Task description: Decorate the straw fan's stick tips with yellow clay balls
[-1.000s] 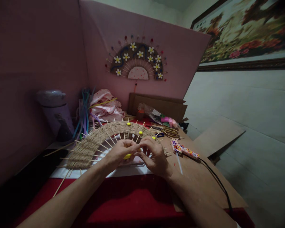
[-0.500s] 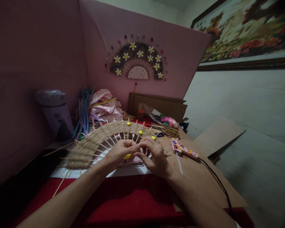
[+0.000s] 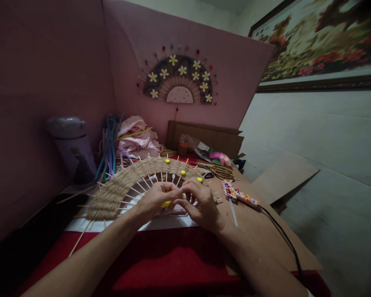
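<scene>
In the head view, my left hand (image 3: 158, 198) is closed, with a soft-looking yellow lump (image 3: 166, 204) showing under its fingers. My right hand (image 3: 200, 204) meets it, fingertips pinched together against the left ones. What lies between the two sets of fingertips is hidden. Behind both hands arches a woven twine fan (image 3: 123, 189) with thin wooden sticks poking out along both edges. Along its upper right part sit three small yellow discs, one of them a yellow disc (image 3: 182, 173) near the middle. The right hand partly covers the fan's right end.
A flower-patterned glue gun (image 3: 239, 194) lies on brown cardboard (image 3: 266, 235) at the right, its black cord running forward. Scissors (image 3: 219, 170) and plastic packets (image 3: 213, 154) lie behind. A tumbler (image 3: 72, 150) and pipe cleaners (image 3: 110, 144) stand left. A finished fan (image 3: 177, 78) hangs on the pink board.
Almost nothing differs. Both hands keep the same place and pinch, with at most a slight shift of the fingers.
</scene>
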